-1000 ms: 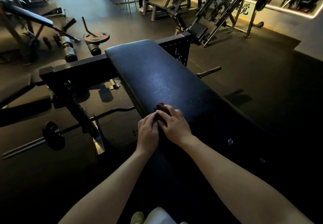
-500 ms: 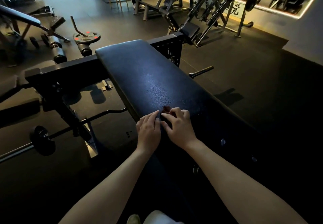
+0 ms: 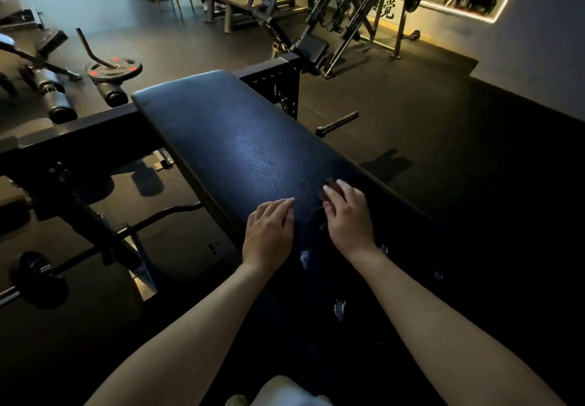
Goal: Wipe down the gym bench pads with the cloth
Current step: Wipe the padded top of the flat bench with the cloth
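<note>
Pressing the cloth (image 3: 327, 185) onto the bench pad (image 3: 221, 133) near its close end with the right hand (image 3: 349, 218), fingers curled over it; resting the empty left hand (image 3: 269, 234) flat alongside; apparently leaving most unwiped.

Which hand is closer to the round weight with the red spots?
Left. The left hand lies on the bench pad on the side facing the weight; the right hand is further right, holding the cloth.

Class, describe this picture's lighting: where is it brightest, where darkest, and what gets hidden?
Head view: brightest at the light strip far back; soft sheen on the bench pad; its near end sinks into shadow, so the cloth under the right hand barely shows.
</note>
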